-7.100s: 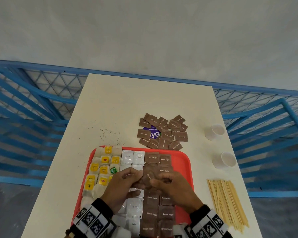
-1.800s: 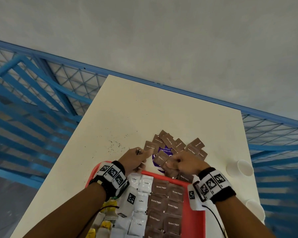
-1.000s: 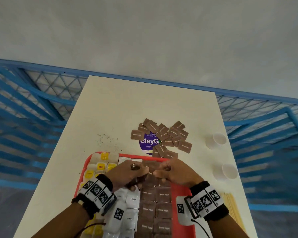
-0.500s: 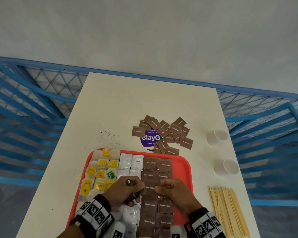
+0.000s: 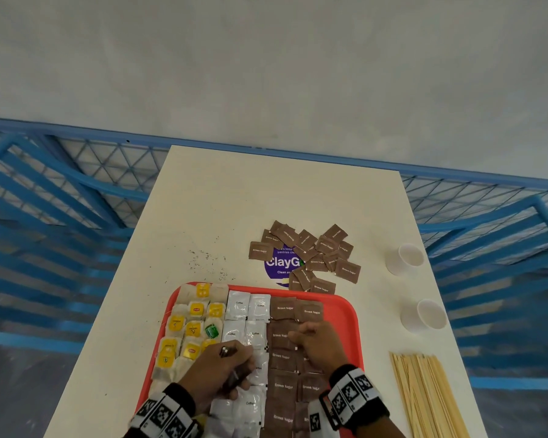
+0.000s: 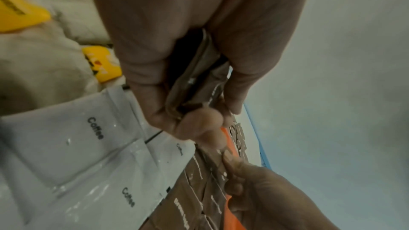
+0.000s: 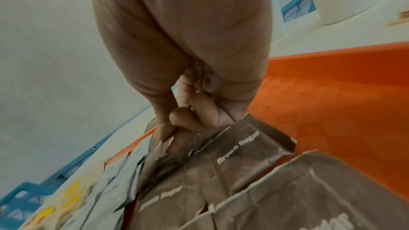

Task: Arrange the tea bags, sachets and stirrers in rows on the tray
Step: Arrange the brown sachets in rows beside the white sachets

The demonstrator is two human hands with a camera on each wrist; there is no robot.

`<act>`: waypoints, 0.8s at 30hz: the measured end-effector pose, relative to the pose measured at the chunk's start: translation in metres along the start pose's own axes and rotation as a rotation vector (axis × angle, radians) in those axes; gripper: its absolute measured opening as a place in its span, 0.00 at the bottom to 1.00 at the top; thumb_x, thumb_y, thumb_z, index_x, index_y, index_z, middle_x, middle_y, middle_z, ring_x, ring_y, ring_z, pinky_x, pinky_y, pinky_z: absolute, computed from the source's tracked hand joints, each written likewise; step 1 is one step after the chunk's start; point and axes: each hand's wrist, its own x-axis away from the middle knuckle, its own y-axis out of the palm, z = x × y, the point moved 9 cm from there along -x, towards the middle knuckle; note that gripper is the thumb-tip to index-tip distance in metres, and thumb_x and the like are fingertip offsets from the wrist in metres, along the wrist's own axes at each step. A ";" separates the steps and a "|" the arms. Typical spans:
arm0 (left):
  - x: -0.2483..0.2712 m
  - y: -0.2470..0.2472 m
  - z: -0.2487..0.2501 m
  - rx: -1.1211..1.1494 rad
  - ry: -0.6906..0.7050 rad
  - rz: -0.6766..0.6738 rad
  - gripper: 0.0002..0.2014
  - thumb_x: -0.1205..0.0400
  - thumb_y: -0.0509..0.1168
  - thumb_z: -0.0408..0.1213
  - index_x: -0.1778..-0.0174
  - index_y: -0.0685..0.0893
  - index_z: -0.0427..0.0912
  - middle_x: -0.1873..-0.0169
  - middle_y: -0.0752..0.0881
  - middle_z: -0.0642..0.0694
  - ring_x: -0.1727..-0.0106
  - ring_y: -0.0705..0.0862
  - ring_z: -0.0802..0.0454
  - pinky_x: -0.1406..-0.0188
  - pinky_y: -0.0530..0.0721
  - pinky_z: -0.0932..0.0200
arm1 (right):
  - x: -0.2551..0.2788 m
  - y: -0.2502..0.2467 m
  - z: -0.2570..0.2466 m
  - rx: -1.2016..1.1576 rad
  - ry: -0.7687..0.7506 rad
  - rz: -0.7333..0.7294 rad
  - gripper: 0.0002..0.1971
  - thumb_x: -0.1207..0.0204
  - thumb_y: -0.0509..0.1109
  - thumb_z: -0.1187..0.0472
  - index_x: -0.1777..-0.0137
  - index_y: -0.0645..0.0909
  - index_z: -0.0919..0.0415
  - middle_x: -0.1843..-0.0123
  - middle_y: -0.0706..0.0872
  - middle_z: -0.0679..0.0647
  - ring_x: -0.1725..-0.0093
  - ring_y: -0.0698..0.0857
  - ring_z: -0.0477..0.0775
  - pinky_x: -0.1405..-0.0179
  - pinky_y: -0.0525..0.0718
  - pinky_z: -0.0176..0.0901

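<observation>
Brown sugar sachets (image 5: 284,358) lie in rows on the tray (image 5: 342,311), where the right hand (image 5: 321,344) pinches one to place it while the left hand (image 5: 217,373) grips spares ready as supply.

One red tray (image 5: 342,314) is lying on the surface (image 5: 266,197). Two white paper cups (image 5: 405,259) are standing to its right. One bundle of wooden stirrers (image 5: 424,393) is lying there too; they are too many and too thin to count. About fifteen loose brown sugar sachets (image 5: 307,257) are lying in one heap beyond the tray, overlapping, so the number is not exact. On the tray, two columns of brown sugar sachets (image 5: 298,309), two columns of white coffee sachets (image 5: 249,306) and about ten yellow-tagged tea bags (image 5: 196,311) are lying, with one green-tagged tea bag (image 5: 212,330). Two hands are partly covering these rows.
</observation>
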 end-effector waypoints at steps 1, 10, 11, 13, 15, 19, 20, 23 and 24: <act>0.002 0.000 0.001 0.005 -0.001 -0.003 0.13 0.17 0.69 0.44 0.58 0.87 0.36 0.65 0.85 0.39 0.67 0.85 0.45 0.76 0.77 0.62 | -0.001 -0.002 0.000 0.001 0.003 0.038 0.11 0.27 0.78 0.61 0.70 0.88 0.64 0.75 0.84 0.46 0.75 0.77 0.43 0.72 0.76 0.35; 0.005 -0.001 0.010 0.091 -0.010 -0.015 0.19 0.23 0.72 0.50 0.54 0.87 0.35 0.60 0.88 0.37 0.63 0.88 0.42 0.74 0.80 0.59 | 0.008 -0.015 -0.010 0.195 -0.038 0.224 0.16 0.27 0.77 0.59 0.72 0.74 0.55 0.71 0.85 0.50 0.70 0.82 0.48 0.69 0.81 0.36; 0.005 -0.001 0.011 0.116 -0.012 -0.021 0.19 0.23 0.71 0.50 0.54 0.87 0.34 0.59 0.88 0.37 0.64 0.87 0.42 0.73 0.81 0.58 | 0.010 -0.010 -0.014 0.257 -0.068 0.178 0.15 0.28 0.77 0.60 0.69 0.75 0.55 0.69 0.84 0.48 0.70 0.81 0.45 0.72 0.78 0.30; 0.006 0.000 0.013 0.183 -0.020 -0.033 0.18 0.21 0.70 0.48 0.52 0.86 0.33 0.58 0.88 0.35 0.63 0.87 0.41 0.71 0.82 0.57 | 0.013 0.003 -0.021 0.332 -0.136 0.090 0.13 0.30 0.78 0.64 0.64 0.75 0.56 0.67 0.83 0.47 0.70 0.81 0.40 0.73 0.77 0.28; 0.006 0.002 0.014 0.257 -0.036 -0.045 0.17 0.18 0.67 0.46 0.49 0.86 0.32 0.55 0.88 0.33 0.61 0.88 0.40 0.69 0.85 0.55 | 0.013 0.012 -0.025 0.353 -0.180 0.051 0.14 0.31 0.78 0.67 0.63 0.73 0.56 0.65 0.83 0.48 0.71 0.82 0.38 0.73 0.78 0.30; 0.008 0.004 0.018 0.426 -0.051 -0.085 0.16 0.19 0.66 0.34 0.41 0.84 0.27 0.42 0.86 0.23 0.52 0.88 0.31 0.64 0.89 0.45 | 0.012 0.014 -0.031 0.364 -0.219 0.078 0.17 0.34 0.79 0.65 0.66 0.71 0.52 0.64 0.82 0.48 0.70 0.79 0.41 0.72 0.75 0.30; 0.009 0.004 0.019 0.442 -0.050 -0.100 0.16 0.20 0.64 0.29 0.38 0.82 0.26 0.41 0.85 0.23 0.49 0.88 0.29 0.61 0.89 0.43 | 0.012 0.013 -0.032 0.358 -0.238 0.093 0.17 0.34 0.79 0.64 0.67 0.71 0.52 0.65 0.82 0.48 0.69 0.78 0.42 0.71 0.75 0.30; 0.007 0.003 0.023 0.416 -0.015 -0.112 0.16 0.18 0.58 0.20 0.35 0.82 0.30 0.40 0.86 0.25 0.42 0.87 0.25 0.50 0.89 0.34 | 0.022 0.011 -0.039 0.254 -0.286 0.097 0.11 0.27 0.75 0.61 0.66 0.76 0.54 0.68 0.84 0.51 0.70 0.80 0.43 0.68 0.82 0.37; 0.005 0.003 0.025 0.384 0.001 -0.096 0.15 0.16 0.59 0.20 0.36 0.83 0.31 0.41 0.87 0.26 0.40 0.86 0.26 0.46 0.88 0.32 | 0.028 0.011 -0.043 0.188 -0.308 0.080 0.10 0.25 0.75 0.55 0.65 0.79 0.54 0.67 0.86 0.52 0.69 0.81 0.42 0.67 0.83 0.39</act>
